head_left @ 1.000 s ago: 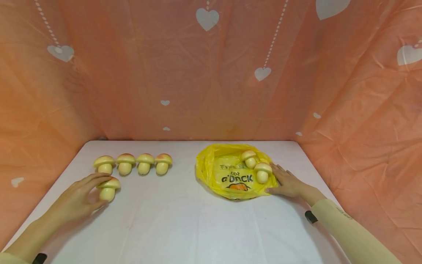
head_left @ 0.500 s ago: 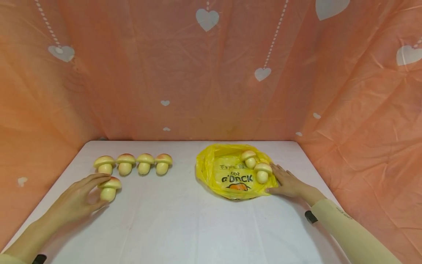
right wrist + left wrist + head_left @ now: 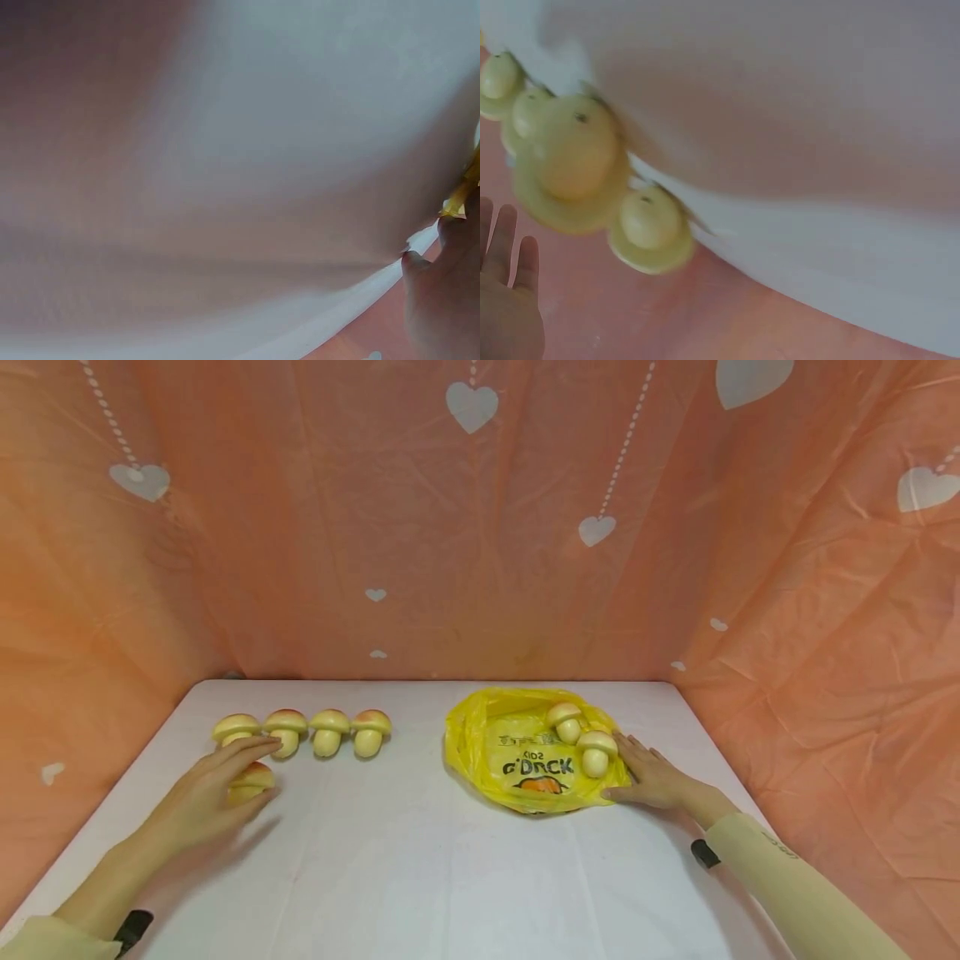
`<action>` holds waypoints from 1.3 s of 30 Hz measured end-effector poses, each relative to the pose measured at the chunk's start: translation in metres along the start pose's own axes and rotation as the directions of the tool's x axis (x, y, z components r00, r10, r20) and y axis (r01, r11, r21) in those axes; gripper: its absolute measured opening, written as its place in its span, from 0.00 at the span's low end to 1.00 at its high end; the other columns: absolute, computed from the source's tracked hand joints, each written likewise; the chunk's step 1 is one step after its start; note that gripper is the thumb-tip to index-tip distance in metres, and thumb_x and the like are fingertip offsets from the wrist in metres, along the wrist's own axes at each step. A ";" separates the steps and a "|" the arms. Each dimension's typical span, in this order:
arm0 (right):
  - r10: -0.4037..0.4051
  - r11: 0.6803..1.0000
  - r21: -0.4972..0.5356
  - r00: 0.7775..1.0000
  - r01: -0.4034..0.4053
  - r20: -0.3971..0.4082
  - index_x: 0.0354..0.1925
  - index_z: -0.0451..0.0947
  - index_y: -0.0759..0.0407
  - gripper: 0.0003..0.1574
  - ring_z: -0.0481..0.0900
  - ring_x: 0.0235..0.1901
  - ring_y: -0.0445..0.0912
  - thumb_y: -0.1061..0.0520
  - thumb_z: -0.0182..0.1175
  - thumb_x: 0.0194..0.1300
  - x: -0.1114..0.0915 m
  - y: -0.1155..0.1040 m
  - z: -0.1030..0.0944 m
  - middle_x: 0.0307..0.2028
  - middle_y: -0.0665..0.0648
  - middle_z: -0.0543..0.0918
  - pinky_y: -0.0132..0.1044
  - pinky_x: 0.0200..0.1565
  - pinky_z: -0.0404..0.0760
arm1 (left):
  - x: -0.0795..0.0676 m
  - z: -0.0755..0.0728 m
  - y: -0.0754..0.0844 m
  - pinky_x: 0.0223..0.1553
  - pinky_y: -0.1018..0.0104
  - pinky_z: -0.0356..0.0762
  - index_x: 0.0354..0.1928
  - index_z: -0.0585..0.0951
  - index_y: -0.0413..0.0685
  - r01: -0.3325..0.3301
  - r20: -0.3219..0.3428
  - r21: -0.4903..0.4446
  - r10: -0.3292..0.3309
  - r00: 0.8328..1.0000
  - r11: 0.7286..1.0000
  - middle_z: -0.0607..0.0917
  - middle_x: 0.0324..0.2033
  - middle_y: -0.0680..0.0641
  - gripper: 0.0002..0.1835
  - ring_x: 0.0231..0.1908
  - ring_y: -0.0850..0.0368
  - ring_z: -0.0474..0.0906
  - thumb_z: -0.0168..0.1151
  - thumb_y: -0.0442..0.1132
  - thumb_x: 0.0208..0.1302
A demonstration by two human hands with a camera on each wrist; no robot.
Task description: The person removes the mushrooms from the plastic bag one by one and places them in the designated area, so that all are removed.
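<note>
My left hand hovers over the table at the left, fingers straight and parted, partly covering a toy mushroom with a cream stem and red-tinged cap. In the left wrist view, that hand shows apart from the large, near toy mushroom. At the right lies a yellow plastic bag with dark lettering, spread with its mouth toward me. Two toy mushrooms sit in it. My right hand rests at the bag's right edge, fingers spread.
Behind my left hand, several more toy mushrooms stand in a row along the back left of the white table. Orange cloth printed with white hearts rises behind the table and at both sides.
My left hand, earlier with fingers and thumb around the front mushroom, has let go and shifted up and right over it. The mushroom stays in place. My right hand and the bag keep their places.
</note>
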State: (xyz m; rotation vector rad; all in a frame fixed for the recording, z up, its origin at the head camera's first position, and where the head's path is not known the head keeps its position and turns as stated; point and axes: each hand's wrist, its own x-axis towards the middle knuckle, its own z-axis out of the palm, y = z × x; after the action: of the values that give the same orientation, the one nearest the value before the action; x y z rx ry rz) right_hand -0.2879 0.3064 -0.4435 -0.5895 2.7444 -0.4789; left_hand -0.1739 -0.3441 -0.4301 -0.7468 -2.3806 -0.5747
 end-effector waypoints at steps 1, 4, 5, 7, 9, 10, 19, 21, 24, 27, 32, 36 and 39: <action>-0.003 1.000 -0.001 1.000 0.003 -0.001 0.82 0.41 0.68 0.72 0.38 0.80 0.69 0.28 0.64 0.65 0.000 0.000 0.000 0.81 0.71 0.44 0.69 0.76 0.39 | 0.004 0.003 0.003 0.67 0.86 0.52 0.63 0.81 0.45 0.008 -0.001 0.000 -0.008 1.000 1.000 0.83 0.59 0.47 0.39 0.65 0.71 0.69 0.82 0.30 0.42; -0.003 1.000 -0.005 1.000 0.003 -0.002 0.82 0.41 0.68 0.72 0.38 0.80 0.69 0.28 0.64 0.65 0.001 0.000 0.001 0.81 0.71 0.44 0.69 0.76 0.38 | 0.017 0.011 0.014 0.65 0.85 0.54 0.64 0.81 0.45 0.014 -0.005 0.001 -0.014 1.000 1.000 0.82 0.61 0.47 0.39 0.60 0.58 0.76 0.81 0.30 0.45; -0.002 1.000 -0.007 1.000 0.002 -0.003 0.82 0.41 0.68 0.72 0.38 0.80 0.69 0.27 0.64 0.65 0.001 0.001 0.001 0.81 0.71 0.44 0.69 0.76 0.38 | 0.022 0.013 0.018 0.64 0.84 0.56 0.64 0.81 0.45 0.016 -0.003 -0.006 -0.016 1.000 1.000 0.82 0.61 0.47 0.38 0.58 0.54 0.77 0.81 0.31 0.46; 0.002 1.000 -0.006 1.000 -0.002 -0.002 0.82 0.40 0.67 0.72 0.38 0.80 0.68 0.27 0.63 0.65 0.001 0.001 0.001 0.82 0.70 0.43 0.69 0.76 0.38 | 0.031 0.018 0.026 0.63 0.81 0.58 0.64 0.80 0.43 0.013 0.001 -0.015 -0.013 1.000 1.000 0.82 0.62 0.47 0.37 0.56 0.48 0.78 0.80 0.31 0.47; 0.000 1.000 -0.007 1.000 0.000 -0.006 0.82 0.41 0.67 0.72 0.38 0.80 0.68 0.27 0.63 0.65 0.001 0.002 0.002 0.82 0.70 0.43 0.69 0.76 0.38 | 0.041 0.024 0.033 0.64 0.78 0.60 0.64 0.80 0.43 0.016 0.006 -0.026 -0.016 1.000 1.000 0.81 0.63 0.46 0.36 0.58 0.43 0.78 0.79 0.31 0.50; 0.003 1.000 -0.009 1.000 -0.003 -0.006 0.82 0.40 0.67 0.72 0.38 0.80 0.68 0.27 0.63 0.65 0.001 0.003 0.002 0.82 0.70 0.43 0.69 0.76 0.38 | 0.046 0.027 0.036 0.63 0.77 0.61 0.65 0.80 0.44 0.019 0.007 -0.030 -0.019 1.000 0.999 0.81 0.63 0.47 0.35 0.59 0.43 0.78 0.79 0.31 0.51; -0.006 1.000 -0.016 1.000 0.006 -0.007 0.82 0.41 0.68 0.72 0.39 0.80 0.67 0.26 0.63 0.65 0.002 0.006 0.004 0.82 0.70 0.44 0.68 0.76 0.39 | 0.091 0.058 0.056 0.62 0.64 0.74 0.68 0.78 0.44 -0.013 -0.008 -0.151 0.012 1.000 0.988 0.80 0.64 0.45 0.34 0.62 0.44 0.78 0.77 0.31 0.57; -0.003 1.000 -0.015 1.000 0.003 -0.004 0.82 0.41 0.67 0.72 0.38 0.80 0.67 0.26 0.63 0.65 0.001 0.005 0.003 0.82 0.70 0.44 0.68 0.76 0.39 | 0.102 0.063 0.061 0.60 0.54 0.78 0.68 0.77 0.44 -0.020 -0.008 -0.181 0.019 1.000 0.983 0.79 0.65 0.45 0.34 0.63 0.44 0.78 0.76 0.31 0.58; -0.002 1.000 -0.009 1.000 0.002 0.000 0.82 0.40 0.66 0.72 0.38 0.80 0.68 0.26 0.63 0.65 0.001 0.002 0.001 0.81 0.71 0.44 0.68 0.76 0.39 | 0.117 0.072 0.068 0.59 0.42 0.77 0.69 0.77 0.45 -0.032 -0.013 -0.220 0.030 0.999 0.975 0.79 0.66 0.44 0.33 0.64 0.42 0.77 0.75 0.33 0.61; 0.000 1.000 -0.005 1.000 0.000 0.002 0.82 0.40 0.66 0.73 0.38 0.80 0.68 0.27 0.64 0.65 0.001 -0.001 -0.001 0.81 0.71 0.44 0.68 0.76 0.38 | 0.130 0.082 0.076 0.61 0.40 0.76 0.70 0.76 0.46 -0.043 -0.006 -0.247 0.043 0.999 0.968 0.78 0.67 0.44 0.33 0.65 0.42 0.76 0.74 0.35 0.63; -0.002 1.000 -0.002 1.000 0.002 -0.003 0.82 0.40 0.67 0.72 0.38 0.80 0.68 0.28 0.64 0.65 0.001 -0.003 -0.002 0.81 0.71 0.44 0.68 0.76 0.38 | 0.152 0.102 0.090 0.64 0.42 0.74 0.70 0.76 0.45 -0.065 0.009 -0.284 0.071 0.997 0.957 0.77 0.67 0.44 0.32 0.65 0.42 0.75 0.73 0.36 0.65; -0.007 1.000 -0.002 1.000 0.007 -0.007 0.82 0.41 0.67 0.72 0.39 0.80 0.69 0.28 0.65 0.65 0.000 -0.003 -0.001 0.81 0.71 0.45 0.69 0.76 0.39 | 0.169 0.118 0.104 0.65 0.42 0.75 0.71 0.75 0.45 -0.074 0.035 -0.317 0.089 0.995 0.945 0.77 0.67 0.44 0.32 0.65 0.42 0.76 0.72 0.37 0.66; -0.008 1.000 -0.005 1.000 0.008 -0.007 0.82 0.41 0.67 0.71 0.39 0.80 0.69 0.28 0.64 0.66 0.000 -0.002 -0.001 0.81 0.71 0.45 0.69 0.76 0.39 | 0.179 0.130 0.114 0.65 0.43 0.75 0.71 0.75 0.45 -0.070 0.058 -0.341 0.095 0.994 0.937 0.77 0.67 0.44 0.32 0.65 0.41 0.76 0.72 0.39 0.67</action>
State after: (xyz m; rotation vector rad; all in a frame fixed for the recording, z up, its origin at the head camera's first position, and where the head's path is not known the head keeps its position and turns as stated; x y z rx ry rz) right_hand -0.2873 0.3050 -0.4415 -0.6021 2.7516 -0.4765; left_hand -0.2753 -0.1205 -0.3878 -1.0266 -2.3297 -0.9518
